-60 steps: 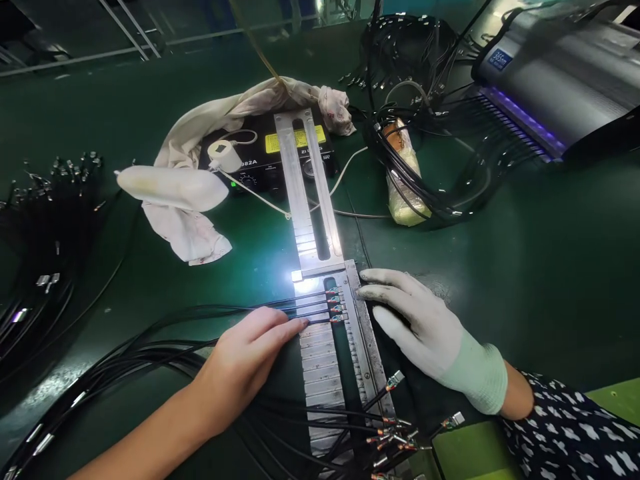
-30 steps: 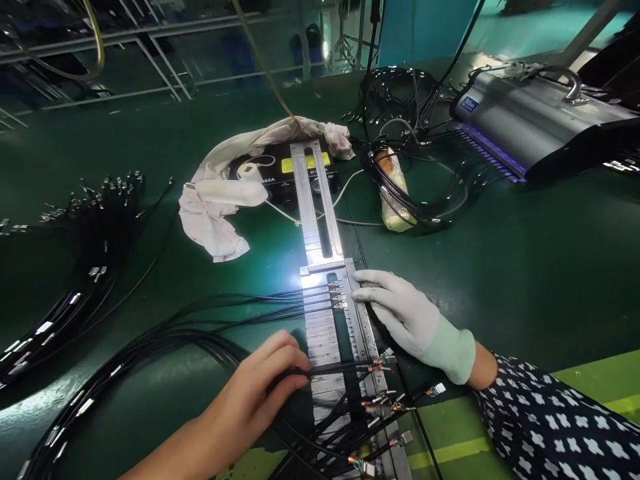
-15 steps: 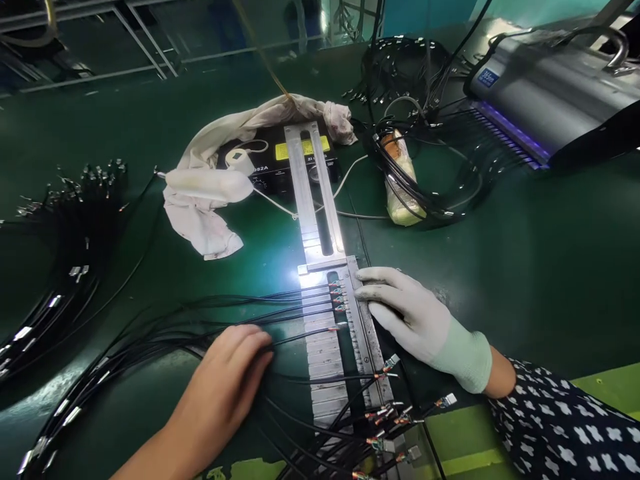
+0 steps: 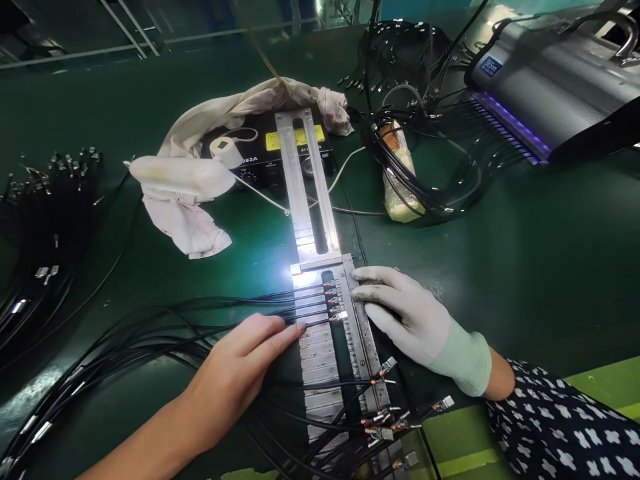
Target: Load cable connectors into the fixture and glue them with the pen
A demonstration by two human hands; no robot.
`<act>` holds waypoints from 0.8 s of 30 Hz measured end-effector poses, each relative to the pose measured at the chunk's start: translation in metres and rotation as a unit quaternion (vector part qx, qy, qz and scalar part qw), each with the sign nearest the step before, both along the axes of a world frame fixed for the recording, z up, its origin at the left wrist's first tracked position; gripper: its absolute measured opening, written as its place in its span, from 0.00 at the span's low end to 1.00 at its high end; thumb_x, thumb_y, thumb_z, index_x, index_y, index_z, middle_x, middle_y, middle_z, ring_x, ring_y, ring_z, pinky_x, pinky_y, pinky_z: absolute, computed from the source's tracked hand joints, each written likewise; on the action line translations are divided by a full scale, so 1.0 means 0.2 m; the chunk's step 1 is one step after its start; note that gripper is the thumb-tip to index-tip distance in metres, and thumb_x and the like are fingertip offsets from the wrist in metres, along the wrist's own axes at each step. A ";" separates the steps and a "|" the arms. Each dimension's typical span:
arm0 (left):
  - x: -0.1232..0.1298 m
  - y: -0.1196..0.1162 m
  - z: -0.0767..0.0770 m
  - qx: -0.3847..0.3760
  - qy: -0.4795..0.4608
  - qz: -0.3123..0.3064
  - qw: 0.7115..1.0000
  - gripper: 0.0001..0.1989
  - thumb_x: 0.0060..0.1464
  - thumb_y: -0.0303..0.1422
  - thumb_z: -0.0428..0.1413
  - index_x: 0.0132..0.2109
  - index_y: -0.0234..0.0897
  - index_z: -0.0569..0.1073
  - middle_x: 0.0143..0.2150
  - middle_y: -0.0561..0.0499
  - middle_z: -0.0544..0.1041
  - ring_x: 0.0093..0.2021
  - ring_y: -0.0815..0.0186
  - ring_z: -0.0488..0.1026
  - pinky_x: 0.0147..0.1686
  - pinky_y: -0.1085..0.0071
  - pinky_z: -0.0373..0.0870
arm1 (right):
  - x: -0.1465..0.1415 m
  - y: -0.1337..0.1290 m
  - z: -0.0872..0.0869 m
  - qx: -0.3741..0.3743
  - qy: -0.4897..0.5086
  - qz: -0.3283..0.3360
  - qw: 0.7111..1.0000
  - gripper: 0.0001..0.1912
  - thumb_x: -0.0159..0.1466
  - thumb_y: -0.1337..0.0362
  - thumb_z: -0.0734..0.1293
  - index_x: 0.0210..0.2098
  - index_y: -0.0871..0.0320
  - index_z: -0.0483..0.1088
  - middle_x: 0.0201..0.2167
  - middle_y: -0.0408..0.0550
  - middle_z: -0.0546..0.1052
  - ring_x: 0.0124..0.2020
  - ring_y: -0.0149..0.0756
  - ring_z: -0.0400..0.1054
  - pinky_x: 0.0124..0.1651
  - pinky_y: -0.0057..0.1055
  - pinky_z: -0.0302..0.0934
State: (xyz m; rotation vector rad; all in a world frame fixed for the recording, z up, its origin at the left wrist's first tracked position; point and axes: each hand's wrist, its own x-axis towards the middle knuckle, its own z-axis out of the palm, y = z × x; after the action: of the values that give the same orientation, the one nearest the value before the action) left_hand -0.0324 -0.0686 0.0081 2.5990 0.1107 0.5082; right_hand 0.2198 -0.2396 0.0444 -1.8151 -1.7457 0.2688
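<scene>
My bare left hand [image 4: 245,367] has its fingers closed on a black cable [image 4: 315,323] at the left edge of the slotted metal fixture [image 4: 320,363]. That cable's end, with a small metal connector [image 4: 342,315], lies over the fixture's middle gap. Several more cables rest side by side in the slots just above it. On the right, my gloved right hand [image 4: 410,313] lies with fingers spread, fingertips touching the fixture's long side bar [image 4: 367,340]. More loose cable ends [image 4: 383,433] cross the fixture's lower part.
A black box with a yellow label [image 4: 294,138] sits under the fixture's far end, beside a cloth [image 4: 200,230] and a white bottle [image 4: 183,177]. Cable bundles lie at left and back right. A grey machine [image 4: 555,87] glows purple, near a wrapped block [image 4: 400,180].
My left hand has moved right and slightly up to the fixture's edge. The cable there has shifted up and right, closer to the others. My right hand stays at the bar.
</scene>
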 end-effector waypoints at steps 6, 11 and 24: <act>0.01 0.00 0.03 0.025 0.007 0.002 1.000 0.25 0.63 0.20 0.44 0.62 0.43 0.66 0.49 0.47 0.72 0.46 0.66 0.70 0.46 0.71 0.69 | 0.00 0.00 0.01 -0.002 0.002 0.001 1.000 0.13 0.71 0.69 0.59 0.52 0.54 0.70 0.58 0.50 0.69 0.58 0.43 0.64 0.59 0.44 0.62; 0.04 0.02 0.01 -0.015 0.003 -0.019 1.000 0.26 0.62 0.18 0.45 0.62 0.43 0.64 0.50 0.47 0.72 0.47 0.66 0.70 0.45 0.73 0.68 | 0.00 0.00 0.01 -0.006 0.001 -0.003 1.000 0.13 0.71 0.70 0.59 0.51 0.55 0.71 0.58 0.49 0.69 0.59 0.42 0.64 0.59 0.43 0.62; 0.01 -0.09 -0.02 0.149 0.017 0.074 0.986 0.25 0.62 0.19 0.45 0.62 0.43 0.66 0.44 0.48 0.72 0.42 0.63 0.68 0.40 0.67 0.58 | 0.00 0.01 0.01 0.004 0.025 -0.005 1.000 0.12 0.70 0.70 0.61 0.48 0.54 0.72 0.56 0.50 0.71 0.57 0.44 0.65 0.57 0.47 0.64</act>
State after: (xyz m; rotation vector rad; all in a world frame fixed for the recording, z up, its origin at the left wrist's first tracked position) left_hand -0.0313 -0.0864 0.0040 2.9072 0.2601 0.5723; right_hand 0.2191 -0.2370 0.0465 -1.7951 -1.7008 0.3003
